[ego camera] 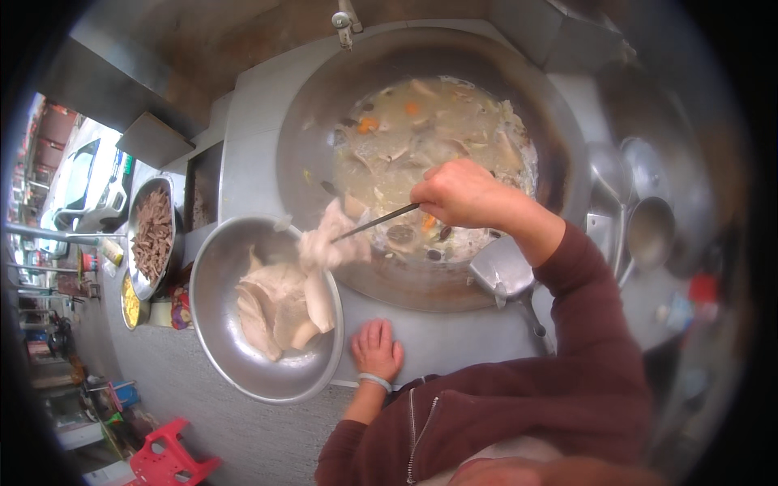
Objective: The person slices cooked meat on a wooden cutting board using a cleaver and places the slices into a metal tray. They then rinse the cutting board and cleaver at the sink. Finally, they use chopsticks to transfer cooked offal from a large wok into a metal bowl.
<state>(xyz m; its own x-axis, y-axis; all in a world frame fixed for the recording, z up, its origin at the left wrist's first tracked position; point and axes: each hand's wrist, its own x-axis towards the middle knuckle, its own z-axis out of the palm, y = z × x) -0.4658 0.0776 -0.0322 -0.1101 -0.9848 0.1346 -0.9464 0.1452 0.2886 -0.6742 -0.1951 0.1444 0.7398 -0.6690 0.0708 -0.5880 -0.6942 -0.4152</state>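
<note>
My right hand [462, 193] is closed around a thin dark rod [389, 217], above the front of a large wok [316, 152]. On the rod's far end hangs a pale, limp piece of boiled meat [334, 237], over the right rim of a stainless steel bowl [213, 340]. Several larger pale pieces of meat [276, 307] lie in that bowl. Cloudy broth [395, 158] with meat, orange chunks and dark bits fills the wok's bottom. My left hand [377, 349] rests palm down on the steel counter [431, 340], right of the bowl, holding nothing.
A wide spatula [503, 267] leans over the wok's front right rim. Ladles [651, 234] lie farther right. Leftward stand a basin of brown meat strips [152, 234] and a bowl of yellow pieces [130, 301]. A tap [344, 27] overhangs the wok's back. A red plastic stool [170, 455] stands lower left.
</note>
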